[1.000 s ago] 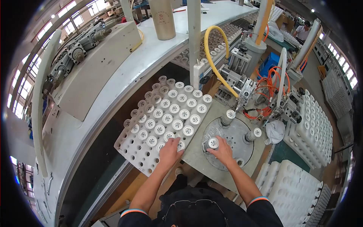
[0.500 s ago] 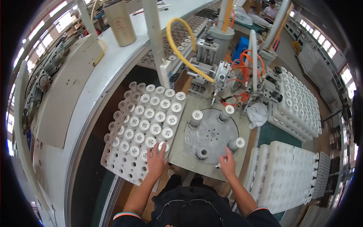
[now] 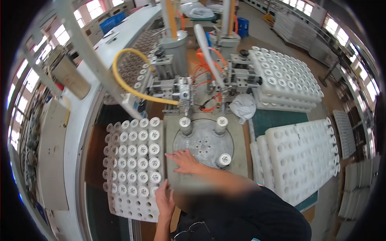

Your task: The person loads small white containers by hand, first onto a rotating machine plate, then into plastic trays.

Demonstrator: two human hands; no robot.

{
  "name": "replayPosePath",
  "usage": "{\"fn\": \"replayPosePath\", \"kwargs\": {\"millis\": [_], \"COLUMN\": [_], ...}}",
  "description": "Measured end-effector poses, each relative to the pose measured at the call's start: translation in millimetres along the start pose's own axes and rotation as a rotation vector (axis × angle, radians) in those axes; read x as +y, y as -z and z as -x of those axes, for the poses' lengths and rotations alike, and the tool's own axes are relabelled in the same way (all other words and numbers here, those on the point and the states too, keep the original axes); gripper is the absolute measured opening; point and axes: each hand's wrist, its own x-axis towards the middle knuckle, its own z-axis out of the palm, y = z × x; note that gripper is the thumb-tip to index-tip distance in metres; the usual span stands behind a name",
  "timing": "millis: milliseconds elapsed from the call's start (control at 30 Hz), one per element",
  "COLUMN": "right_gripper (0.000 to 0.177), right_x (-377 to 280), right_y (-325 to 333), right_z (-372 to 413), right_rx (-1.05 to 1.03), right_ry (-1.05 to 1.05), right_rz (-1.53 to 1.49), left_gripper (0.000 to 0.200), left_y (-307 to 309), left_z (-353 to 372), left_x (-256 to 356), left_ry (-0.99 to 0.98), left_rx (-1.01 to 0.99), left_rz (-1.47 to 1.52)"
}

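My left hand (image 3: 164,201) is at the lower right edge of a white holed tray (image 3: 124,207), its thumb apart from the raised fingers. Beside those fingers stands a cylindrical part (image 3: 154,190) with a round white top, one of several seated upright in rows. Stretched leftward over the near side of the round metal turntable (image 3: 203,136), my right hand (image 3: 185,162) has its fingers spread, their tips close to the tray's right edge. Similar parts stand on the turntable: one at far left (image 3: 185,123), another at far right (image 3: 221,123), a third (image 3: 225,160) at near right. My right forearm covers the turntable's near edge.
Behind the turntable are metal machine heads (image 3: 177,90) with a yellow hose (image 3: 116,68) and orange tubes. A white cloth (image 3: 243,108) lies to their right. Filled trays (image 3: 285,74) are stacked at the back right, tilted holed trays (image 3: 303,156) nearer.
My right hand has swung left from the turntable's right side, across its front to near the tray. My left hand has moved down along the tray's edge. The camera view has shifted.
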Motion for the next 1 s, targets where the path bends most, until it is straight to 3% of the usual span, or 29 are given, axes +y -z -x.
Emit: {"fn": "replayPosePath", "kwargs": {"millis": [33,100,200,300,400,433,467,500,567,633,767,833,867,933,967,1000], "right_gripper": [0.075,0.079,0.066,0.046,0.038,0.036,0.037,0.039,0.048,0.057,0.061,0.062,0.062,0.059,0.058,0.055], "right_x": [2.2,10.2,32.6,64.1,114.3,127.8,148.8,144.2,130.9,124.2,136.3,159.6,166.7,173.0,161.2,151.3], "right_y": [9.6,34.1,104.3,184.4,247.3,263.8,275.2,295.6,322.4,326.2,316.0,304.2,301.4,307.6,321.4,332.8], "right_z": [7.5,32.3,100.7,211.4,353.0,405.9,460.1,502.3,567.8,605.4,641.2,658.5,669.7,671.2,660.8,650.2], "right_rx": [0.014,0.294,0.501,0.773,1.021,1.103,1.154,1.184,0.932,0.707,0.58,0.652,0.636,0.609,0.585,0.612], "right_ry": [-0.028,-0.061,-0.273,-0.484,-0.732,-0.863,-0.893,-1.072,-1.448,-1.644,-1.619,-1.474,-1.433,-1.459,-1.53,-1.534], "right_rz": [0.012,-0.148,-0.153,0.069,0.253,0.291,0.557,0.522,0.789,0.962,0.837,0.891,0.9,0.795,0.684,0.66], "left_gripper": [0.048,0.037,0.035,0.06,0.061,0.057,0.054,0.054,0.043,0.034,0.034,0.04,0.061,0.082,0.093,0.082], "left_y": [-8.7,-33.9,-86.6,-139.4,-174.6,-190.5,-201.8,-206.1,-201.7,-183.1,-174.6,-179.6,-177.7,-177.1,-176.4,-176.8], "left_z": [-4.5,-15.4,-41.0,-67.3,-83.2,-90.4,-97.0,-101.6,-107.3,-104.6,-100.9,-96.4,-96.7,-90.3,-92.0,-91.0], "left_x": [3.5,11.8,30.0,64.1,115.5,106.4,99.5,97.0,99.8,118.1,106.3,92.4,97.5,107.4,118.9,128.7], "left_ry": [-0.025,0.062,-0.082,-0.22,-0.43,-0.478,-0.52,-0.533,-0.465,-0.478,-0.336,-0.14,-0.088,-0.171,-0.164,-0.261], "left_rx": [-0.019,-0.248,-0.36,-0.455,-0.408,-0.541,-0.667,-0.676,-0.789,-0.734,-0.771,-0.736,-0.773,-0.664,-0.731,-0.679], "left_rz": [0.013,0.27,0.276,0.096,0.033,-0.037,-0.115,-0.113,-0.153,-0.14,-0.28,-0.28,-0.285,-0.246,-0.319,-0.355]}}
